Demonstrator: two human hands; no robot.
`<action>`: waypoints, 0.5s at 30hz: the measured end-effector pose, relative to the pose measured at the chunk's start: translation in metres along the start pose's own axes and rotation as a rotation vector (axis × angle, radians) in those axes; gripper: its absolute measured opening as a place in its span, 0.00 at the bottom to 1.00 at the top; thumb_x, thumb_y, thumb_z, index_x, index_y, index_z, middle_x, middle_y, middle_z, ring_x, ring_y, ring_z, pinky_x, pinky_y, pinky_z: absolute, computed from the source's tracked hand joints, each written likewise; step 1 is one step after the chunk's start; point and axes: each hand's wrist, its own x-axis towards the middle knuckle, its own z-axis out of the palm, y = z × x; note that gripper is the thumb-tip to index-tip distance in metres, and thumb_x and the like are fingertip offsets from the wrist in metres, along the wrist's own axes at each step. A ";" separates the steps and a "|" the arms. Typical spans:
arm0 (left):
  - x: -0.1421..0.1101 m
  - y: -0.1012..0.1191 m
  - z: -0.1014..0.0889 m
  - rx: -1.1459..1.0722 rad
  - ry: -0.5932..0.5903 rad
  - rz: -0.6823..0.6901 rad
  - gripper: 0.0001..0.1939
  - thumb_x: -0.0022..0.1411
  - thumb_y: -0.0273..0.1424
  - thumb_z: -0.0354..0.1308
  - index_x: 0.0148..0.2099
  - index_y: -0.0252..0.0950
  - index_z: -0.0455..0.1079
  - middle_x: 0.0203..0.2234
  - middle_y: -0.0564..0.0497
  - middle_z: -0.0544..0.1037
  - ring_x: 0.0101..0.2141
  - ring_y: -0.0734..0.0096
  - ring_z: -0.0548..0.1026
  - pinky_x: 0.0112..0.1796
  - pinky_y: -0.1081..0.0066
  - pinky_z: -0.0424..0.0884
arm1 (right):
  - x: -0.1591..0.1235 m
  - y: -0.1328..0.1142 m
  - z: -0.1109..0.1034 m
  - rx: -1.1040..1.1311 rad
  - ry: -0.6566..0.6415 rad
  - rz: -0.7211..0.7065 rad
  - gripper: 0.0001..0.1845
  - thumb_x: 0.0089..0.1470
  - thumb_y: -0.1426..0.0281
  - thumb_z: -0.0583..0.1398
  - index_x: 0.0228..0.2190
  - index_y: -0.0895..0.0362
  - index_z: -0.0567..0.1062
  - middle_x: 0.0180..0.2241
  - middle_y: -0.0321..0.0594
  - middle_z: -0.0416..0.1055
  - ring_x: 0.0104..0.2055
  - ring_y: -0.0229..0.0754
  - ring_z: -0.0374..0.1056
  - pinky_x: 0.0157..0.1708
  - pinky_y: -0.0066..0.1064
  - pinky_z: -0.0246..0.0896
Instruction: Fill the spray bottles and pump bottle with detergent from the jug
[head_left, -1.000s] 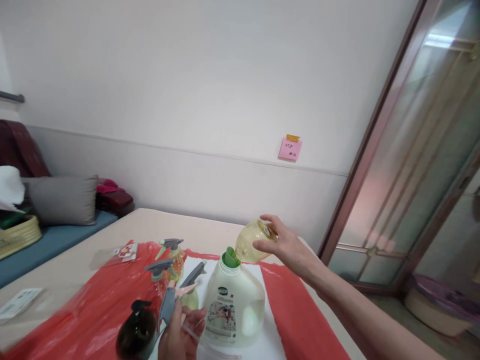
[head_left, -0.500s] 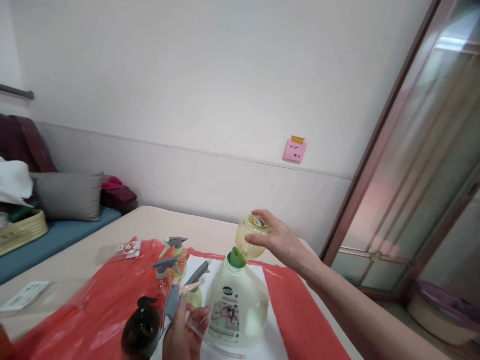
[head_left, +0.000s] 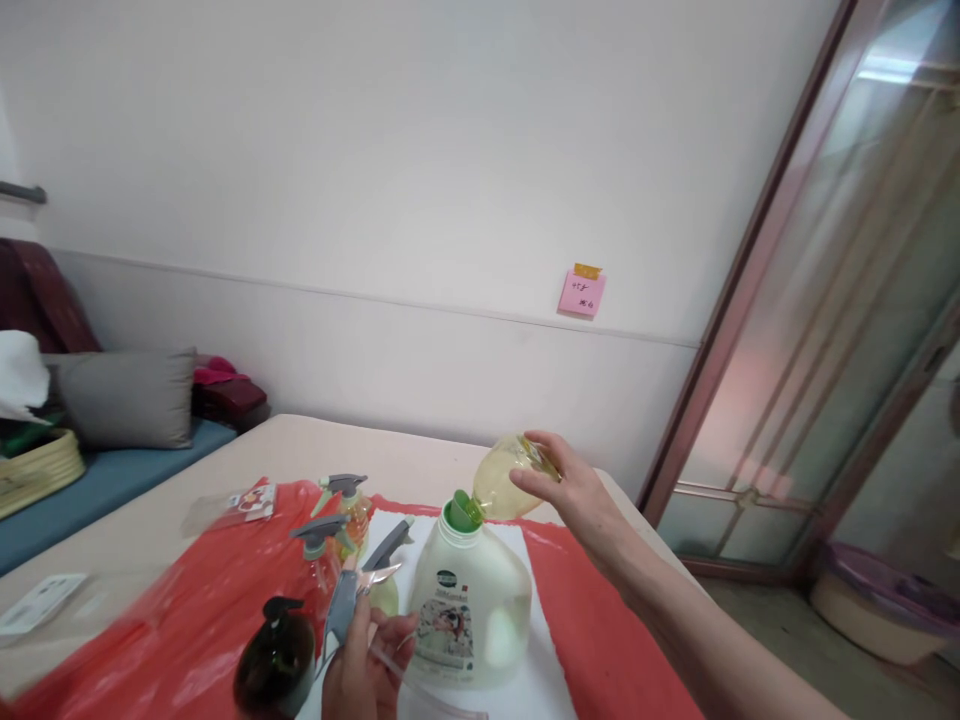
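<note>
My right hand (head_left: 577, 490) grips a clear yellowish bottle (head_left: 502, 480) from its base. The bottle lies tilted, its neck pointing down and left at a green funnel or spout (head_left: 463, 512). That green piece sits in the mouth of a large pale jug (head_left: 487, 590) with a printed label. Low in front of the jug, my left hand (head_left: 371, 655) is closed around a grey spray trigger head (head_left: 343, 607), whose clear dip tube runs off to the right. A dark pump bottle (head_left: 274, 665) stands left of this hand.
Spray bottles (head_left: 349, 500) with grey triggers stand left of the jug, on red plastic sheeting (head_left: 187, 600) and white paper (head_left: 551, 640). Clear packaging (head_left: 217, 510) and a white card (head_left: 41, 605) lie farther left. A pink note (head_left: 581, 293) is on the wall.
My right hand has swung the bottle from nearly upside down to a flatter tilt, its base moving right. My left hand keeps its hold on the trigger head. The view has shifted slightly.
</note>
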 end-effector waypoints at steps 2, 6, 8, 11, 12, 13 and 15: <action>-0.002 0.000 0.001 0.006 -0.004 0.004 0.08 0.62 0.34 0.62 0.34 0.37 0.67 0.22 0.47 0.81 0.26 0.66 0.82 0.29 0.74 0.78 | -0.005 0.009 -0.003 0.075 0.007 0.018 0.32 0.45 0.55 0.67 0.51 0.52 0.71 0.52 0.44 0.72 0.55 0.51 0.67 0.55 0.43 0.57; 0.001 0.000 -0.001 0.013 -0.014 0.005 0.11 0.57 0.35 0.66 0.34 0.37 0.67 0.21 0.49 0.81 0.26 0.64 0.82 0.27 0.73 0.78 | -0.023 0.042 -0.006 0.253 0.028 0.126 0.33 0.50 0.52 0.65 0.54 0.51 0.67 0.54 0.46 0.72 0.54 0.52 0.70 0.50 0.43 0.64; 0.004 -0.001 -0.003 0.006 -0.003 -0.009 0.10 0.58 0.34 0.65 0.34 0.36 0.67 0.21 0.48 0.81 0.26 0.63 0.82 0.27 0.72 0.78 | -0.038 0.063 -0.004 0.440 0.023 0.255 0.35 0.50 0.52 0.66 0.56 0.51 0.67 0.54 0.46 0.73 0.51 0.52 0.72 0.47 0.42 0.67; 0.007 -0.001 -0.005 -0.018 0.007 -0.055 0.08 0.60 0.33 0.63 0.34 0.36 0.67 0.22 0.45 0.81 0.25 0.63 0.82 0.27 0.70 0.78 | -0.069 0.093 0.001 0.818 0.000 0.433 0.33 0.51 0.55 0.67 0.55 0.54 0.70 0.53 0.47 0.75 0.49 0.49 0.74 0.45 0.37 0.70; 0.007 0.000 -0.005 -0.025 0.008 -0.067 0.08 0.60 0.33 0.62 0.34 0.37 0.67 0.22 0.45 0.82 0.25 0.63 0.81 0.27 0.70 0.78 | -0.081 0.103 0.003 0.944 0.029 0.496 0.33 0.50 0.57 0.68 0.55 0.54 0.70 0.52 0.47 0.76 0.48 0.48 0.75 0.43 0.36 0.71; 0.006 0.001 -0.004 -0.029 0.008 -0.076 0.08 0.61 0.34 0.62 0.34 0.37 0.67 0.23 0.45 0.82 0.25 0.63 0.81 0.27 0.69 0.78 | -0.092 0.113 0.005 1.054 0.052 0.561 0.34 0.48 0.58 0.70 0.55 0.54 0.70 0.51 0.48 0.77 0.46 0.49 0.76 0.41 0.36 0.72; 0.002 0.004 -0.002 -0.031 0.023 -0.083 0.09 0.61 0.35 0.62 0.33 0.37 0.67 0.22 0.45 0.82 0.24 0.64 0.80 0.27 0.69 0.77 | -0.115 0.134 0.008 1.203 0.041 0.638 0.35 0.45 0.58 0.72 0.53 0.54 0.72 0.50 0.48 0.77 0.45 0.52 0.77 0.40 0.37 0.73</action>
